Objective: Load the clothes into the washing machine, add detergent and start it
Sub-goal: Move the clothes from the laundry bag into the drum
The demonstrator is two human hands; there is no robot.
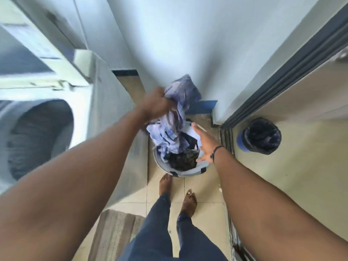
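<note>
- Left hand clenched on pale blue clothes, lifted partly out of basket on floor.
- Right hand spread flat over basket, holding nothing.
- Washing machine at left — drum open.

The tiled floor carries everything here. A pale round basket stands on it near the centre, against the wall's foot, heaped with clothes. The washer stands at nine o'clock from the basket. A black-lined bin sits at three o'clock, past a dark door track. A striped mat lies at seven o'clock. Two bare feet stand at six o'clock, one just beside the basket.
</note>
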